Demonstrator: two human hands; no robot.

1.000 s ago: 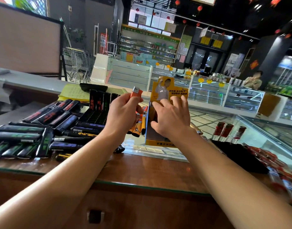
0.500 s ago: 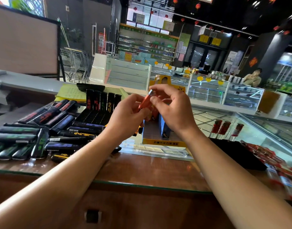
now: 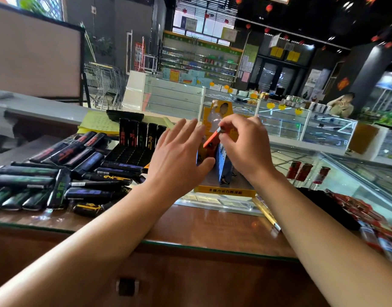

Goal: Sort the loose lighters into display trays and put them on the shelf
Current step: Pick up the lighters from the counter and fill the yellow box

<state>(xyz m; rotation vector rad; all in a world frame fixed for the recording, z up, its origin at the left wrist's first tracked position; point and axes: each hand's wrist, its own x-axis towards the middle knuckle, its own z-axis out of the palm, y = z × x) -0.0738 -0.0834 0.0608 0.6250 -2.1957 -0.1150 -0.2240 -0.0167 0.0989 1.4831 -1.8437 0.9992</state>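
Note:
My right hand pinches an orange lighter by its metal top, tilted over the yellow display tray. Blue lighters stand upright in that tray, in front of its yellow backing card. My left hand hovers open just left of the tray, fingers spread and holding nothing. A black display tray with several upright black lighters stands further left. Many loose black lighters lie in a heap on the counter's left side.
Three red-capped lighters stand on the glass right of the tray, and red packaged items lie at the far right. A yellow notepad sits behind the black tray. A pencil lies by the yellow tray. Glass showcases stand beyond the counter.
The orange lighter passed from my left hand to my right, which now tilts it down over the yellow tray. My left hand let go and opened.

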